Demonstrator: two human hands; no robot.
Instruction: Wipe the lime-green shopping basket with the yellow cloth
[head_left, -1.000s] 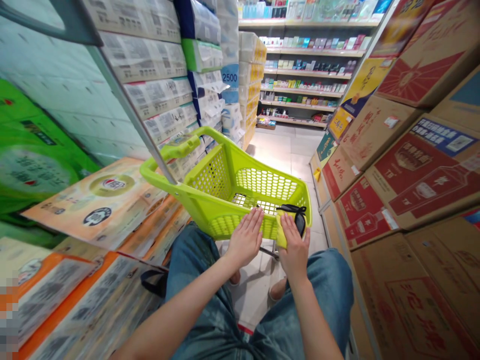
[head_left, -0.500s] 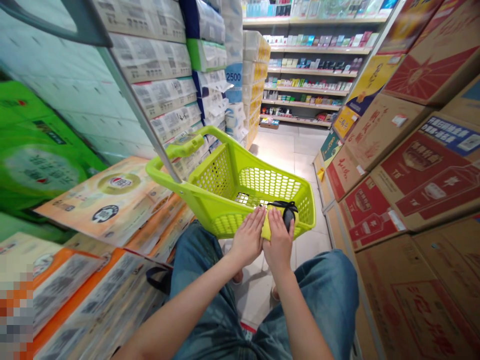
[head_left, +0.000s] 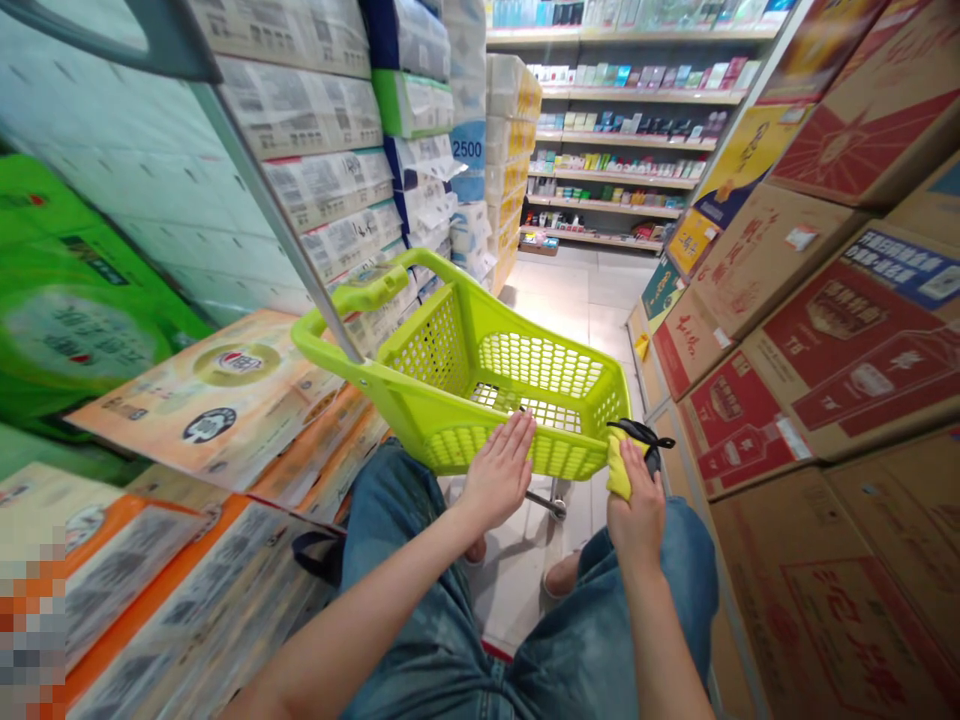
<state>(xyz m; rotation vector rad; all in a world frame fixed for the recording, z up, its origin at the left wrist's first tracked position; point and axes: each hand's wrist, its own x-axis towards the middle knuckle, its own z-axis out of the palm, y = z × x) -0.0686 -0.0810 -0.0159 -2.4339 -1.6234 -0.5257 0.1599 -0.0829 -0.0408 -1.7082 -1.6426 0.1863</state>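
A lime-green wheeled shopping basket stands in front of my knees, its inside bare. My left hand lies against the basket's near side, fingers stretched out with their tips at the rim; a tiny dark spot shows by the fingertips. At the basket's right corner, my right hand is closed on a yellow cloth with black trim and dangling black ties. The cloth bunches between the hand and the basket's end. From the basket's left end a grey pull handle slants up toward the upper left.
Stacked cardboard cartons line the right side of the aisle. On the left are piled paper packs and an orange-and-cream package stack. Shelves with small boxes close off the far end. A basket wheel touches the tiled floor.
My right hand has slid right with the yellow cloth, away from my left hand to the basket's corner. My left hand has stayed in place.
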